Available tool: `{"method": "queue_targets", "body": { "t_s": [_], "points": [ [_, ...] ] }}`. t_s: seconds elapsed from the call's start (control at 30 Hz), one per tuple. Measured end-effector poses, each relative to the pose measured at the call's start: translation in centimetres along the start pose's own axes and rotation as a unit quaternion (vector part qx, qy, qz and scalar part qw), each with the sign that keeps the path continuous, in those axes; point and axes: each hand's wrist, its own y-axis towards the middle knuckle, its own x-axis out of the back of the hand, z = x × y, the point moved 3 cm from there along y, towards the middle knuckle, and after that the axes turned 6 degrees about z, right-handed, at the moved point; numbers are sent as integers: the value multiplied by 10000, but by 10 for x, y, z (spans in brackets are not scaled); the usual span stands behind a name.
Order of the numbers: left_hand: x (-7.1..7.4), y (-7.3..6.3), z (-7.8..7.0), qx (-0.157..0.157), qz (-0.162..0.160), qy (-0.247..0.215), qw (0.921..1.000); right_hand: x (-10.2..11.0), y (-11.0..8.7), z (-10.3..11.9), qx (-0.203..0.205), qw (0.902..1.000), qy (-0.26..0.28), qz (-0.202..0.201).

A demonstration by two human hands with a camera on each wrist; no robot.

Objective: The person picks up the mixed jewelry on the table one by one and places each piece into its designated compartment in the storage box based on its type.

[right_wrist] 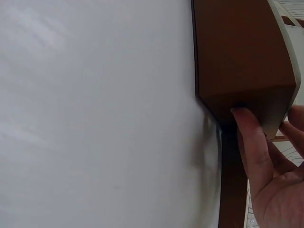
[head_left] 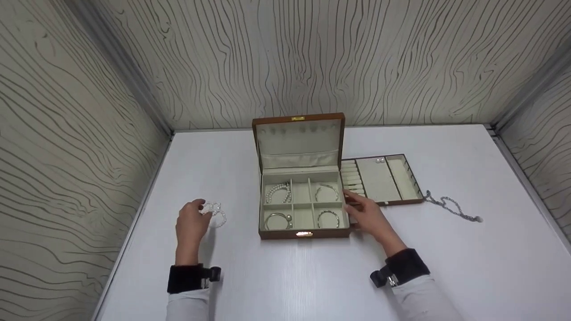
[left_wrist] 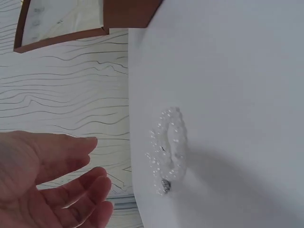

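Observation:
A brown jewelry box (head_left: 304, 233) stands with its lid (head_left: 298, 138) raised. A beaded bracelet (head_left: 278, 194), a bangle with pearl ends (head_left: 277, 221) and two more bracelets lie in its corner compartments. My right hand (head_left: 366, 215) touches the box's right side; its thumb (right_wrist: 254, 142) lies against the brown wall in the right wrist view. At the left, my left hand (head_left: 192, 223) is beside a clear beaded bracelet (head_left: 218, 216) on the white table. In the left wrist view, loosely bent fingers (left_wrist: 90, 190) are apart from that bracelet.
From the box's right side extends a drawer (head_left: 379, 180) with ring rolls and two pearl earrings (head_left: 380, 160). A silver chain (head_left: 453, 207) lies on the table (head_left: 482, 263) beyond it. Wood-patterned panels (head_left: 303, 58) stand behind and at both sides.

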Motion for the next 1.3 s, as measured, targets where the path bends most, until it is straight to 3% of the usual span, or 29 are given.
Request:
{"method": "queue_targets", "body": {
  "t_s": [0.2,0.43,0.7,1.3],
  "points": [
    [-11,7,11,154,309,58,9994,2,-1,-1,-39,10000,6,-12],
    [-15,13,11,129,343,428,9984,0,-2,0,-72,9999,-69,-27],
    [-22,20,11,245,662,537,9961,-1,-3,2,-100,9998,-167,-46],
    [-26,22,8,295,808,585,9946,0,-1,4,-73,9996,-240,-105]
  ]
}}
